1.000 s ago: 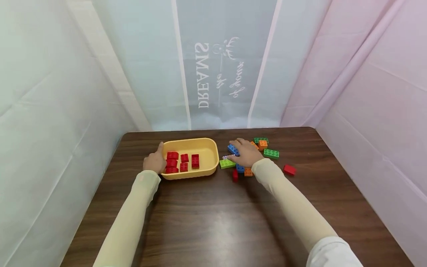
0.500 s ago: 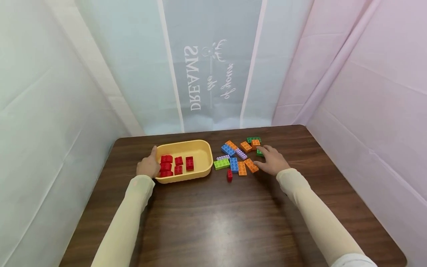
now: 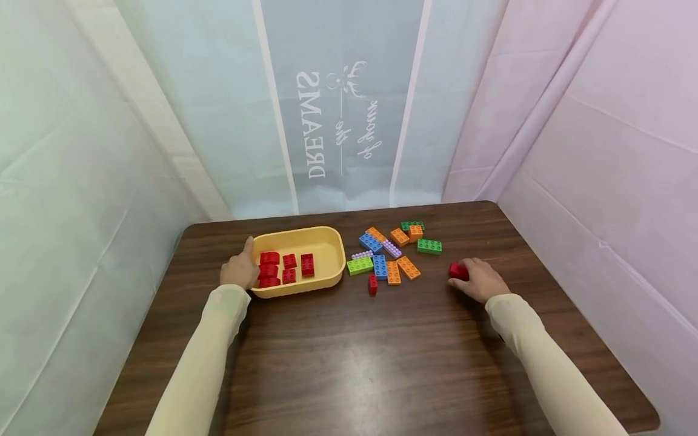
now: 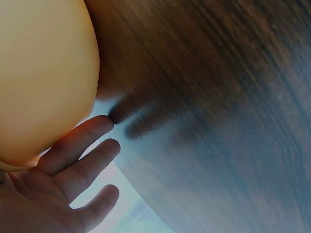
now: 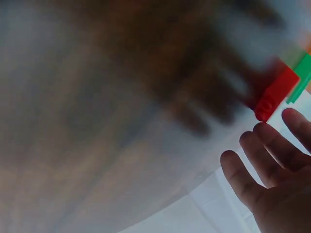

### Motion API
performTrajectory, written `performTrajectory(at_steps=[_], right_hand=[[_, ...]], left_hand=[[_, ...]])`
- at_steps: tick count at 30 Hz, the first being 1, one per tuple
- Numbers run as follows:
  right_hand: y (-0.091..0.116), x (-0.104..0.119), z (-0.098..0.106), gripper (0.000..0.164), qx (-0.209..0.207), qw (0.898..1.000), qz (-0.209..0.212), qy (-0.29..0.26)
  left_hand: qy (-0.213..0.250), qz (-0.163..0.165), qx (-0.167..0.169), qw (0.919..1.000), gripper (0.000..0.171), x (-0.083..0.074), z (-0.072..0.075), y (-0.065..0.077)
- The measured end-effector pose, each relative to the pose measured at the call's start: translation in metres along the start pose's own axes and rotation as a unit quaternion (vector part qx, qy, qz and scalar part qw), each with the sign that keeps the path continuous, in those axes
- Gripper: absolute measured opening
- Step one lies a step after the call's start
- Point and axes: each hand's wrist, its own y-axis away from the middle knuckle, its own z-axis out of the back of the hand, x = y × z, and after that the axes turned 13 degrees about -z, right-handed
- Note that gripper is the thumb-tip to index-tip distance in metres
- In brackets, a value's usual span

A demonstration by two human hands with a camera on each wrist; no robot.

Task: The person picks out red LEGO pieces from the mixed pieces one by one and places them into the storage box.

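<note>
The left hand [image 3: 240, 270] lies against the left end of a yellow tray [image 3: 334, 280], its index finger along the rim. In the left wrist view, its straight fingers [image 4: 82, 170] touch the outside of the tray wall; the thumb is not clearly visible. Inside the tray are several red toy bricks [image 3: 308, 264]. At the right, the right hand [image 3: 482, 281] reaches over a single red brick [image 3: 458, 270], fingers at its far side and thumb in front. In the right wrist view, spread fingers [image 5: 243, 179] stand beside that brick, without a plain grip; contact is unclear.
Loose bricks lie between tray and right hand: lime green [image 3: 360, 265], blue [image 3: 380, 266], orange [image 3: 408, 267], purple [image 3: 391, 248] and green [image 3: 429, 246]. Another red brick [image 3: 373, 284] stands nearest the front. White sheets [image 3: 600, 181] surround the dark wooden table [image 3: 349, 363].
The right hand has moved right, from over the brick cluster to the lone red brick. The left hand stays at the tray's end. The head view has shifted slightly.
</note>
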Motion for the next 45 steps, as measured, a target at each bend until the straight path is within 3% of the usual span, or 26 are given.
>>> performTrajectory(at_steps=[7,13,21,34,45], right_hand=[[0.000,-0.004,-0.007,0.034,-0.039,0.999,0.035,0.007],[-0.004,-0.003,-0.005,0.031,-0.039,0.998,0.040,0.000],[-0.010,0.006,0.013,0.029,-0.054,0.997,0.025,-0.043],[-0.031,0.067,0.036,0.032,-0.044,0.995,0.056,-0.068],[-0.045,0.123,0.035,0.035,-0.026,0.995,0.078,-0.052]], left_hand=[[0.008,0.011,0.005,0.9999,0.078,0.003,0.001,0.000],[0.012,0.016,0.007,0.9998,0.078,0.003,0.002,0.000],[0.011,0.009,0.004,0.9999,0.078,0.000,0.006,-0.001],[0.012,0.013,0.014,0.9997,0.079,0.001,0.007,0.000],[0.015,0.016,0.015,0.9997,0.080,-0.003,0.003,-0.003]])
